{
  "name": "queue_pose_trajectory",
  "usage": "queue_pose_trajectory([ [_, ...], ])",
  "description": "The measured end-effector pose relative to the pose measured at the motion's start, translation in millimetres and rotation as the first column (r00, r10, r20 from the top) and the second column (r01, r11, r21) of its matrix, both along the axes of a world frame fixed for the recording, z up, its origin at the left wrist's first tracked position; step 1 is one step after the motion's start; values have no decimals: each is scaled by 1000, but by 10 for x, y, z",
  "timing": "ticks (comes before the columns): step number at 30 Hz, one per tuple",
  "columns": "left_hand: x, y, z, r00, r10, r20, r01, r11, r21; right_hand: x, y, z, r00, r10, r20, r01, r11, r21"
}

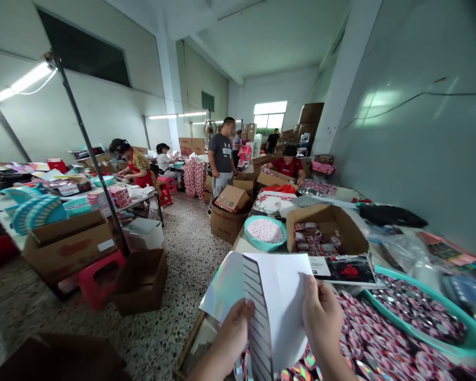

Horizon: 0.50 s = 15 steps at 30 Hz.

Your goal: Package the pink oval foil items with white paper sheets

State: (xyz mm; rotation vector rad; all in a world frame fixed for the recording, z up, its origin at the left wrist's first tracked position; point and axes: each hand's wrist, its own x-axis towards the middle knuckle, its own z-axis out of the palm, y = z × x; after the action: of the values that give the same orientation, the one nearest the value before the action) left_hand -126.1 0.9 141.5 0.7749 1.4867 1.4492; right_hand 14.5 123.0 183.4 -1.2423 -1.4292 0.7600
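Running along the right-hand wall, the tabletop (246, 244) carries nearly everything within reach, so the supplies sit close to whoever works there. Its near end is covered by a heap of small round shiny pieces (365, 338), partly held inside a large teal basin (470, 338) whose rim keeps them from spilling off the edge. Behind that stands an open cardboard box (343, 225) of small packets, flaps up for easy reaching, and a smaller teal bowl (253, 239) of white pellets sits at the tabletop's left edge. Over the near edge, a white folded card sheet (280, 296) with a striped panel and a holographic side is held up toward the camera, tilted. The left hand (232, 330) pinches its lower edge, fingers closed on it; the right hand (323, 317) grips its right side, thumb on top. Other people work farther down the room.
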Motion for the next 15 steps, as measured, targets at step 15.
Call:
queue_pose_trajectory([
  [15,296,-291,56,969,205,-139,-206,978,9,-203,-501,29,746,401,-531,-575,790,-213],
])
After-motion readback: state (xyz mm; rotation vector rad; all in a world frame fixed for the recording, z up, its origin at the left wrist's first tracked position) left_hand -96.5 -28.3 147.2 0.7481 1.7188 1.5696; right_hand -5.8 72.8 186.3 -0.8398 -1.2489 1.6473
